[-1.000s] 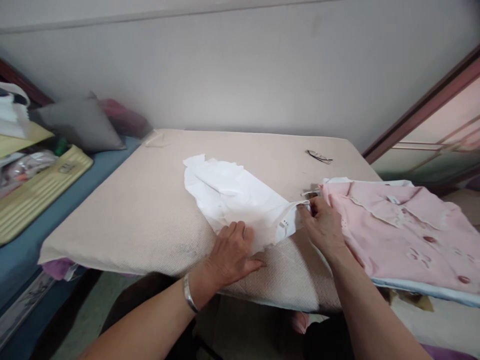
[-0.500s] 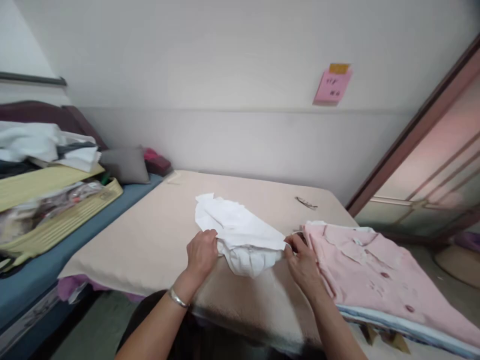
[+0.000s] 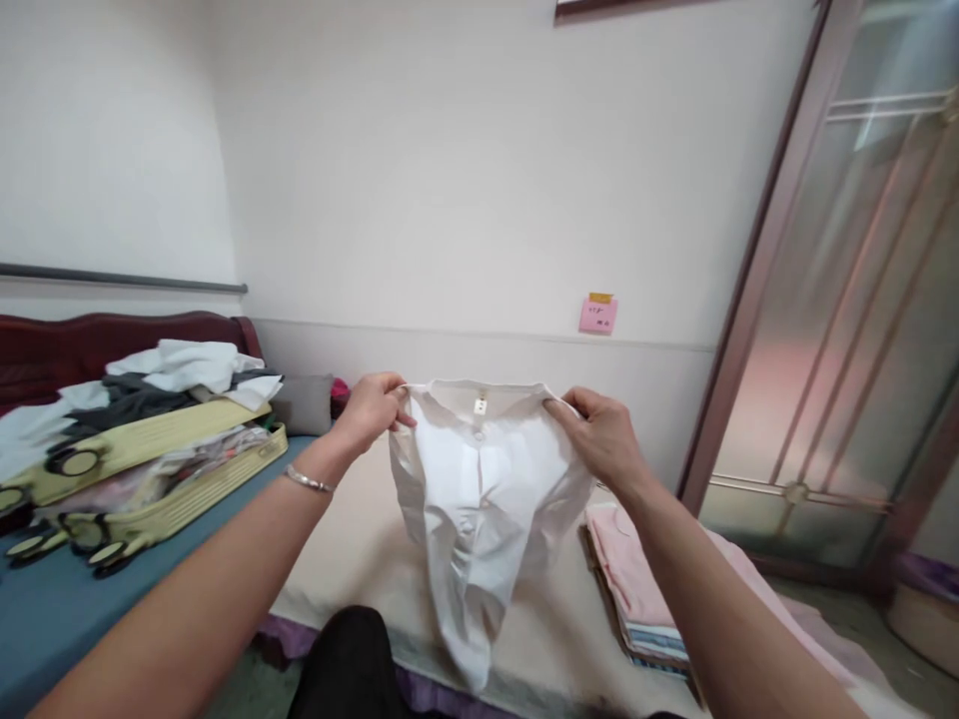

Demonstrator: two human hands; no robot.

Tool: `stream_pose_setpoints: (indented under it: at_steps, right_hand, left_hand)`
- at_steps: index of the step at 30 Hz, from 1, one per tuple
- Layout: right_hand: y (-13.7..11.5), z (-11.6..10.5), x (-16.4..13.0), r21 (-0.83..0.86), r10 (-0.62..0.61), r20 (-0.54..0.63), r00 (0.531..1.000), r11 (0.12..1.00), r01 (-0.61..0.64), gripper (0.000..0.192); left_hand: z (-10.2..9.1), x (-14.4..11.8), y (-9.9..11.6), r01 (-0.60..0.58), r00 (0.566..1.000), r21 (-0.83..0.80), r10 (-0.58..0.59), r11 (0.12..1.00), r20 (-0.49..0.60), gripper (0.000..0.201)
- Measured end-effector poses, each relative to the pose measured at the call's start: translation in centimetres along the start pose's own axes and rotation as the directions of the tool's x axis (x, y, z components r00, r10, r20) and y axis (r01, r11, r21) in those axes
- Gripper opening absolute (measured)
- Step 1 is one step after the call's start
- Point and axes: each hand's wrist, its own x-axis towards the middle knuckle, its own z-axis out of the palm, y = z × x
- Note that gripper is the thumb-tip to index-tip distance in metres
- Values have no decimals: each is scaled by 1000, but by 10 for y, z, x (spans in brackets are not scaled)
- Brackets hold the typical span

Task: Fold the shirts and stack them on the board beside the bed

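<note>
Both hands pinch the white shirt point(image 3: 479, 499) by its collar corners, left hand point(image 3: 373, 407) and right hand point(image 3: 599, 436) apart, so it hangs between them above the beige pad point(image 3: 352, 549).

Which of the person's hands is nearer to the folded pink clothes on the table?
Right. The right hand grips the white shirt just above the folded pink clothes; the left hand grips the shirt's far side, further off.
</note>
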Motion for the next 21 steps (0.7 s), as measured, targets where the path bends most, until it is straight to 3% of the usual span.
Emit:
stream_pose_setpoints:
  at_steps: [2, 4, 5, 8, 11, 13, 15, 18, 21]
  right_hand:
    - [-20, -16, 4, 47, 62, 105, 993, 997, -67, 39]
    - [-37, -31, 2, 118, 150, 250, 956, 976, -184, 42]
    - [-44, -39, -1, 157, 177, 314, 933, 959, -236, 44]
    - [-61, -58, -14, 258, 162, 369, 915, 928, -268, 47]
    - [-71, -65, -24, 211, 109, 308, 945, 961, -180, 46]
    - [-72, -66, -27, 78, 100, 352, 931, 988, -135, 49]
    - [-73, -70, -28, 3, 124, 388, 913, 991, -136, 53]
    - [-76, -83, -27, 87, 170, 409, 897, 971, -224, 51]
    - [-79, -97, -31, 170, 194, 552, 811, 926, -338, 42]
  left_hand:
    - [-14, -7, 12, 101, 994, -258, -89, 961, 59, 8]
    - [-27, -19, 19, 113, 992, -332, -85, 936, 98, 7]
    - [-32, -25, 21, 66, 995, -314, -38, 947, 92, 10]
    - [-46, -46, 28, -229, 973, -164, 231, 959, -8, 19]
    - [-52, -61, 33, -479, 876, 132, 482, 868, 13, 24]
    - [-55, -65, 35, -521, 845, 343, 530, 781, 78, 28]
    - [-60, -64, 38, -500, 847, 443, 528, 744, 70, 32]
    - [-73, -60, 47, -487, 841, 444, 541, 752, 6, 36]
    - [-86, -57, 58, -513, 807, 469, 590, 719, -21, 35]
